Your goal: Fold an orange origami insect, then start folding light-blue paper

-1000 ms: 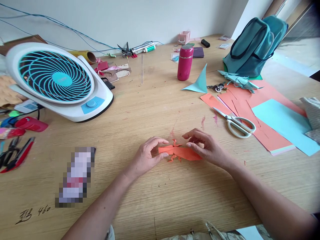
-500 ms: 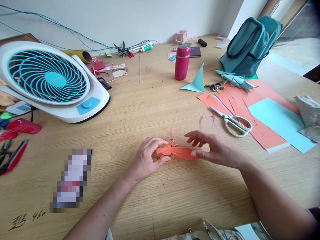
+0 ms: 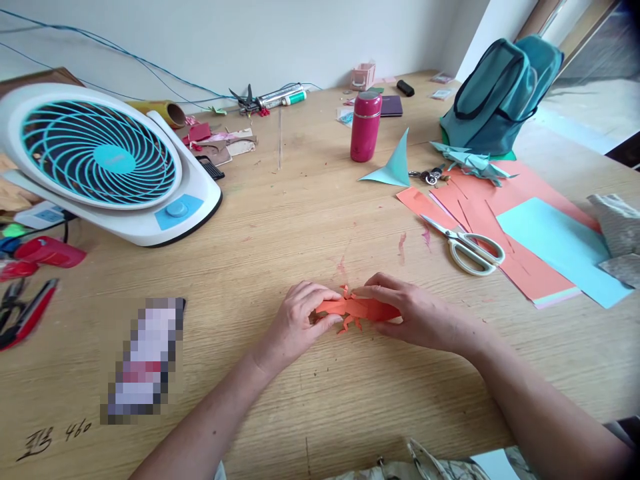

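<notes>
An orange folded paper figure (image 3: 356, 307) with small leg-like points along both sides lies low over the wooden table in front of me. My left hand (image 3: 304, 315) grips its left end between thumb and fingers. Around its right end, my right hand (image 3: 407, 310) is closed, fingers along the far side and thumb along the near side. Both ends of the figure are partly hidden by my hands. Scissors with white handles (image 3: 465, 247) lie beyond my right hand, partly on orange paper sheets (image 3: 537, 270).
A white fan (image 3: 115, 160) stands at the left, with a blurred-out flat object (image 3: 145, 360) nearer me. Toward the back are a pink flask (image 3: 366, 127), a folded teal paper piece (image 3: 393, 163), keys (image 3: 431, 175), a teal paper figure (image 3: 473, 162) and a teal bag (image 3: 493, 97).
My right hand has come left and closed around the figure's right part, where before its fingers were raised apart. My left hand keeps its hold on the left end.
</notes>
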Motion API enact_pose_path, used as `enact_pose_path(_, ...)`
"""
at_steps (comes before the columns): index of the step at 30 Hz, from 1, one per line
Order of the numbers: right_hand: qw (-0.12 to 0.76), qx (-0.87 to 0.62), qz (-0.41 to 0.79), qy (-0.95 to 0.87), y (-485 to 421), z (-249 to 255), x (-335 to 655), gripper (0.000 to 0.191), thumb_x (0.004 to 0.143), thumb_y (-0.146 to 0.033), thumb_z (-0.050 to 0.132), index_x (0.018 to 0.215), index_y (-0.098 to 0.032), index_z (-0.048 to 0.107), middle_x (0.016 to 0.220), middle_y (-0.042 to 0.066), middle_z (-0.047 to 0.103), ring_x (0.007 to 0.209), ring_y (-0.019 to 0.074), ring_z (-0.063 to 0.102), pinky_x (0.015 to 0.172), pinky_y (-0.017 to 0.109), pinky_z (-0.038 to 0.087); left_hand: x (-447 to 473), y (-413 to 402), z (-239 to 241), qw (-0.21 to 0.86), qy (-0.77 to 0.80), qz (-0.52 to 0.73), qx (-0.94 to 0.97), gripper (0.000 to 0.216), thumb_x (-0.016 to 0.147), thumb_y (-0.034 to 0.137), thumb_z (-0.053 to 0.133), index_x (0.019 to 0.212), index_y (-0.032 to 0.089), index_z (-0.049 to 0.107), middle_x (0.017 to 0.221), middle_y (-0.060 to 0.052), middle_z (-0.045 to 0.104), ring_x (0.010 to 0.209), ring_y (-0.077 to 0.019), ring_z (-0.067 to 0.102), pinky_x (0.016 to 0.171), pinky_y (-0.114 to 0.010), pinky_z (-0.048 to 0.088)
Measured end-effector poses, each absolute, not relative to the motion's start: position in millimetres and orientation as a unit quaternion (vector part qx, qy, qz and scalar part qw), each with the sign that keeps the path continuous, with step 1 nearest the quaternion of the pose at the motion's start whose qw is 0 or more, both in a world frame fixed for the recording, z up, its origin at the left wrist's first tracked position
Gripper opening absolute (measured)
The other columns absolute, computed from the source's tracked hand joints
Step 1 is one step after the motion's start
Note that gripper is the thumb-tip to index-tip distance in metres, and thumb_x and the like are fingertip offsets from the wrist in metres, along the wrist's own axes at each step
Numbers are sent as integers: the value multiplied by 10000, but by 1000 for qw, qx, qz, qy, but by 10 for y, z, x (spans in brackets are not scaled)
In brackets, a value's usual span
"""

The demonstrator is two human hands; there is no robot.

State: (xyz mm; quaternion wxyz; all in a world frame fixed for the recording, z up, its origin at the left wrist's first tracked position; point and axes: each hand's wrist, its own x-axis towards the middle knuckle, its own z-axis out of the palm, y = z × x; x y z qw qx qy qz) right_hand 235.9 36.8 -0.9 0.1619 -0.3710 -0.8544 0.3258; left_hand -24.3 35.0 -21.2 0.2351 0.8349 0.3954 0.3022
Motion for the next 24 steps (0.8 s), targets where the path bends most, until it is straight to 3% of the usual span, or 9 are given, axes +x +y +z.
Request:
enact_pose_path(2,158,-372,325,-855,355,-17,2341,517,887,-136,655,1366,-287,527,1187,80,589,946,206,667,808,327,549,-232,346,-221,229,393,305,837,213,857,188,752,1055,215,678,1009,-53,731,940,-213,659,871,-365,496)
enact_pose_path(8,177,-354,313,-863,343,-113,2289,284,904,-97,593,1163,-209,569,1119,85,585,893,190,640,777,305,536,-199,318,-271,224,378,310,843,220,837,210,784,1023,208,667,951,-44,725,907,-210,645,847,-359,487)
enact_pose_path(14,192,-343,297,-870,358,-150,2274,324,896,-75,587,1190,-210,583,1080,78,588,863,180,635,757,296,531,-191,299,-301,221,383,309,842,214,848,233,776,1021,215,652,949,-46,718,906,-214,646,847,-369,492)
enact_pose_path(21,184,-353,258,-880,380,-127,2304,479,908,-169,655,1364,-253,532,1119,90,587,935,220,634,797,341,535,-197,306,-303,229,391,302,839,398,768,271,854,1098,229,634,1057,-60,734,974,-243,663,902,-401,489)
enact_pose_path(24,179,-357,264,-878,376,-126,2293,452,916,-167,643,1351,-242,547,1103,84,592,904,212,638,780,334,532,-199,309,-275,238,391,296,838,401,780,240,839,1122,225,629,1078,-61,731,993,-241,657,916,-400,483)
